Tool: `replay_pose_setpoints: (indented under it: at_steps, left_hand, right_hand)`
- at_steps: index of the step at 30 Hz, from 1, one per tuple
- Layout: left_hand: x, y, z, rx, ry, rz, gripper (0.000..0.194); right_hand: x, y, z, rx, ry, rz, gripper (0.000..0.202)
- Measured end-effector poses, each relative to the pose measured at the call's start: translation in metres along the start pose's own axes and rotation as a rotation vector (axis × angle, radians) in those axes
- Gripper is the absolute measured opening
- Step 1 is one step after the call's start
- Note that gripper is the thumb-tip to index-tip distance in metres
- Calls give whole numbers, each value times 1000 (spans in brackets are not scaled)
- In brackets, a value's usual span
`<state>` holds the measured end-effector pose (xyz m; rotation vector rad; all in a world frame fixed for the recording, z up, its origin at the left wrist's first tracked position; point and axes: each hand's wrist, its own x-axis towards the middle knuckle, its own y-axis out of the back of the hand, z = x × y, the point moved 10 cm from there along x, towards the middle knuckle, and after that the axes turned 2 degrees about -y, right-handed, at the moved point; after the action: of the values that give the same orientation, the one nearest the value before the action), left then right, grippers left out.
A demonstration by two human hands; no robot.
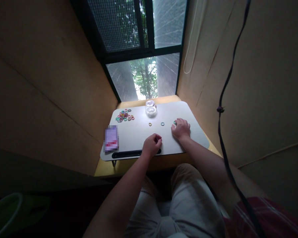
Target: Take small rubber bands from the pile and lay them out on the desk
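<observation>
My right hand [181, 128] is on the right of the white lap table [136, 137], its fingertips closed at a small green ring-shaped band, likely a hair tie [175, 122]. To its left lie a blue hair tie [162, 124] and a yellow hair tie [150, 124], spaced apart in a row. My left hand [152, 144] rests near the table's front edge with fingers curled in; whatever may be inside is hidden. A pile of several coloured hair ties [124, 115] is at the back left.
A clear plastic jar [151, 109] stands at the back middle of the table. A purple packet [111, 138], blurred out, lies at the left. The black slot strip [126, 154] runs along the front edge. A dark cord [221, 132] hangs at the right, before the wall.
</observation>
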<state>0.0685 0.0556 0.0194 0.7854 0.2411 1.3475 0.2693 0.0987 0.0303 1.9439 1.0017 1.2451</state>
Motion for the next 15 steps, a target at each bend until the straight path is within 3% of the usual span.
replay_pose_setpoints:
  at_steps: [3, 8, 15]
  left_hand:
    - [0, 0, 0, -8, -3, 3, 12]
    - [-1, 1, -2, -32, 0, 17, 12]
    - [0, 0, -5, -39, 7, 31, 11]
  right_hand:
    - [-1, -2, -7, 48, 75, -22, 37]
    - [-3, -10, -15, 59, 155, -121, 27]
    - [-2, 7, -13, 126, 134, 9, 36]
